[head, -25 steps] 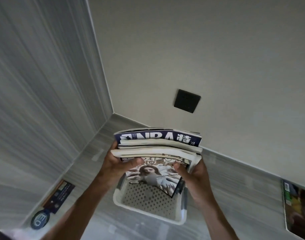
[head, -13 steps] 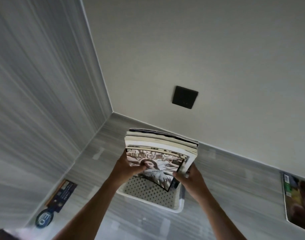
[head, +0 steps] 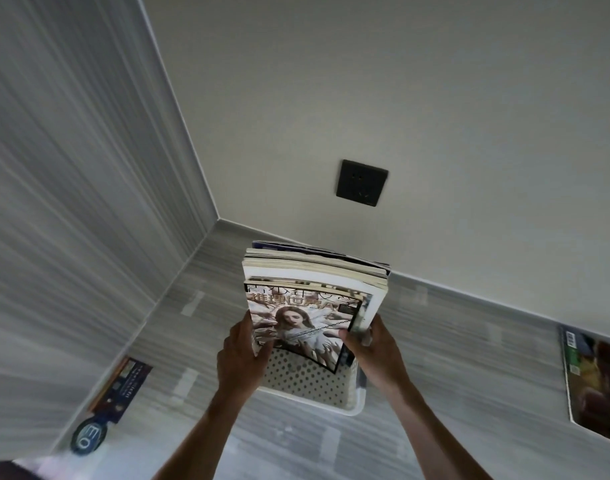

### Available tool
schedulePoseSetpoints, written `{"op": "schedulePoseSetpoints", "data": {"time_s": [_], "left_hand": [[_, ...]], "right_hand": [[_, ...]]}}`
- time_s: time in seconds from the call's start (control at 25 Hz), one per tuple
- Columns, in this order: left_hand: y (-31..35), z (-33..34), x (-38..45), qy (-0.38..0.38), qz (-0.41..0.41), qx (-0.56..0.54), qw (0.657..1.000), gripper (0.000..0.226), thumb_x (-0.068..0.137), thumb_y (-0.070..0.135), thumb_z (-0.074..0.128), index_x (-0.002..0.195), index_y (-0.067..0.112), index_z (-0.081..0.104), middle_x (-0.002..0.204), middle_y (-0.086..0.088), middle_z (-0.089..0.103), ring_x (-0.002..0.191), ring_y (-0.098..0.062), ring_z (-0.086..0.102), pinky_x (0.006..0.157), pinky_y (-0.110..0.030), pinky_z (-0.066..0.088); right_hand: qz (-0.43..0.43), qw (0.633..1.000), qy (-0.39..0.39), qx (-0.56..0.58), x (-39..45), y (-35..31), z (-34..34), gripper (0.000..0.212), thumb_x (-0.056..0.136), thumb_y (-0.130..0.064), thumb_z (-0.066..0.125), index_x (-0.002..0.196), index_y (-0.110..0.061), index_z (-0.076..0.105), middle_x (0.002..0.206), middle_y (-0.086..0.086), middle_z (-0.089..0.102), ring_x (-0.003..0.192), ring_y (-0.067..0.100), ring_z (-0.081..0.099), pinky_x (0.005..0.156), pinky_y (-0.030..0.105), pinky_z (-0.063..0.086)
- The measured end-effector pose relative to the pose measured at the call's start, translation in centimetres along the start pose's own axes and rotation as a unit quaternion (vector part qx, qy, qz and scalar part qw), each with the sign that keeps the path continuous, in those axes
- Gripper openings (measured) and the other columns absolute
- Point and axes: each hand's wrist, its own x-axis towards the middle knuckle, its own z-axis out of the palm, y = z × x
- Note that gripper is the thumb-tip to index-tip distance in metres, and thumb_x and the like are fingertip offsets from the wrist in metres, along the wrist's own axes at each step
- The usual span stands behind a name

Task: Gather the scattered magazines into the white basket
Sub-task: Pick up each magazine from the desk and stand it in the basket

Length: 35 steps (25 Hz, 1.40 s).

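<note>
A thick stack of magazines stands nearly upright over the white perforated basket on the floor. The front cover shows a woman in white. My left hand grips the stack's lower left edge, and my right hand grips its lower right edge. The stack's bottom edge reaches down into the basket, and the basket's far side is hidden behind it.
A dark magazine and a round blue item lie by the left wall. Another magazine lies on the floor at the far right. A black wall socket sits above the basket, which stands near the room's corner.
The stack has tipped from lying flat to nearly upright and has dropped toward the basket. Both hands slid down to its lower edges.
</note>
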Motion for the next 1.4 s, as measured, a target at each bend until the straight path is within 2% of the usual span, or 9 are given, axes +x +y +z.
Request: {"op": "schedulePoseSetpoints", "data": {"time_s": [0.12, 0.24, 0.56, 0.64, 0.76, 0.92, 1.12, 1.28, 1.4], "left_hand": [[0.0, 0.0, 0.0, -0.001, -0.013, 0.010, 1.000, 0.080, 0.079, 0.017, 0.071, 0.147, 0.016, 0.030, 0.142, -0.012, 0.045, 0.126, -0.035, 0.047, 0.095, -0.046, 0.042], [0.1, 0.1, -0.1, -0.001, 0.001, 0.037, 0.999, 0.086, 0.071, 0.009, 0.067, 0.147, 0.019, 0.029, 0.141, -0.009, 0.045, 0.122, -0.036, 0.048, 0.092, -0.047, 0.043], [0.4, -0.1, -0.2, -0.014, 0.005, 0.048, 0.999, 0.086, 0.078, 0.039, 0.066, 0.149, 0.029, 0.018, 0.143, -0.007, 0.042, 0.124, -0.035, 0.046, 0.097, -0.051, 0.041], [1.8, -0.2, -1.2, 0.044, 0.008, 0.049, 0.998, 0.079, 0.080, 0.038, 0.063, 0.148, 0.023, 0.026, 0.149, -0.013, 0.038, 0.133, -0.037, 0.039, 0.105, -0.056, 0.034], [5.7, 1.5, -4.4, 0.112, 0.169, -0.008, 0.979, 0.068, 0.080, 0.030, 0.051, 0.145, 0.013, 0.036, 0.150, -0.016, 0.038, 0.139, -0.032, 0.033, 0.113, -0.052, 0.027], [13.7, 7.8, -10.0, -0.026, 0.302, -0.070, 0.950, 0.072, 0.077, 0.022, 0.048, 0.146, 0.012, 0.032, 0.149, -0.014, 0.040, 0.139, -0.028, 0.035, 0.116, -0.034, 0.026], [21.7, 17.5, -17.5, -0.203, 0.323, -0.048, 0.923, 0.072, 0.075, 0.023, 0.048, 0.145, 0.010, 0.036, 0.148, -0.012, 0.044, 0.137, -0.029, 0.039, 0.111, -0.033, 0.027], [26.8, 23.4, -21.5, -0.272, 0.298, -0.035, 0.914, 0.071, 0.082, 0.012, 0.058, 0.147, 0.018, 0.032, 0.152, -0.006, 0.037, 0.139, -0.022, 0.033, 0.113, -0.030, 0.027], [30.1, 26.8, -23.2, -0.286, 0.289, -0.038, 0.913, 0.071, 0.081, 0.001, 0.063, 0.145, 0.016, 0.036, 0.150, -0.007, 0.040, 0.137, -0.020, 0.037, 0.112, -0.026, 0.027]], "right_hand": [[-0.022, 0.999, -0.026, -0.032, 0.6, 0.3, -0.5, 0.043, 0.085, -0.050, 0.062, 0.122, -0.030, 0.053, 0.111, -0.009, 0.069, 0.097, 0.009, 0.066, 0.083, 0.035, 0.053], [-0.026, 0.999, 0.011, -0.035, 0.8, 0.8, -0.2, 0.036, 0.088, -0.050, 0.058, 0.115, -0.027, 0.057, 0.102, -0.008, 0.071, 0.091, 0.011, 0.068, 0.077, 0.035, 0.055], [0.006, 0.999, 0.010, 0.030, 0.9, 1.7, 0.7, 0.039, 0.087, -0.051, 0.060, 0.121, -0.037, 0.050, 0.107, -0.017, 0.069, 0.096, -0.002, 0.064, 0.077, 0.023, 0.048], [0.025, 0.999, -0.008, 0.046, 0.6, 2.0, 0.0, 0.044, 0.086, -0.050, 0.061, 0.126, -0.035, 0.050, 0.117, -0.016, 0.065, 0.101, 0.002, 0.063, 0.081, 0.025, 0.049], [0.089, 0.993, 0.020, 0.075, -2.1, 4.1, -2.5, 0.054, 0.087, -0.043, 0.063, 0.136, -0.025, 0.046, 0.132, -0.008, 0.056, 0.113, 0.013, 0.059, 0.093, 0.034, 0.051], [0.173, 0.982, 0.071, 0.003, -9.2, 10.7, -9.4, 0.052, 0.090, -0.039, 0.062, 0.134, -0.015, 0.050, 0.134, 0.004, 0.057, 0.112, 0.019, 0.061, 0.094, 0.030, 0.048], [0.293, 0.939, 0.169, -0.058, -19.2, 21.5, -22.6, 0.045, 0.089, -0.029, 0.062, 0.129, -0.012, 0.052, 0.131, 0.012, 0.059, 0.113, 0.025, 0.060, 0.095, 0.031, 0.047], [0.323, 0.915, 0.206, -0.127, -23.4, 28.1, -31.8, 0.053, 0.089, -0.027, 0.062, 0.137, -0.013, 0.044, 0.141, 0.010, 0.051, 0.125, 0.024, 0.053, 0.101, 0.031, 0.042], [0.301, 0.907, 0.227, -0.189, -23.4, 31.6, -36.5, 0.062, 0.084, -0.022, 0.066, 0.138, -0.020, 0.038, 0.144, 0.006, 0.046, 0.114, 0.023, 0.057, 0.091, 0.038, 0.053]]}}
